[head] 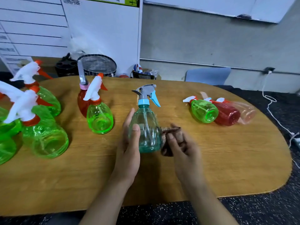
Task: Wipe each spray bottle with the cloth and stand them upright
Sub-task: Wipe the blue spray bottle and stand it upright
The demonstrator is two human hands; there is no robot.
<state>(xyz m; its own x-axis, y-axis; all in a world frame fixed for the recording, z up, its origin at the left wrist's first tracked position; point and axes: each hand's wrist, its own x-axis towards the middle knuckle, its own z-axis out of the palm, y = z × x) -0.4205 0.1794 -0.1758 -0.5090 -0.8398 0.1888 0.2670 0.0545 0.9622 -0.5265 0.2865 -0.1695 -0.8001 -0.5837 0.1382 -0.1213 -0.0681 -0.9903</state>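
While gripping the teal spray bottle [146, 127] upright between the hands, left hand [129, 143] curled round its body, thumb in front. Right hand [181, 146] blurred, fingers bunched on a brown cloth [168, 143] against the bottle's right side. Left of the hands, upright green bottles [99, 117] on the wooden surface [227, 159]. Right of them, a green [204, 112], a red [227, 115] and a pale pink bottle [246, 115] lying flat.

Wooden oval worktop [211, 168] on dark speckled floor [267, 208]. Behind the worktop: grey wall [211, 38], whiteboard [219, 5], blue chair back [208, 75]. White cable [272, 114] right of the worktop.
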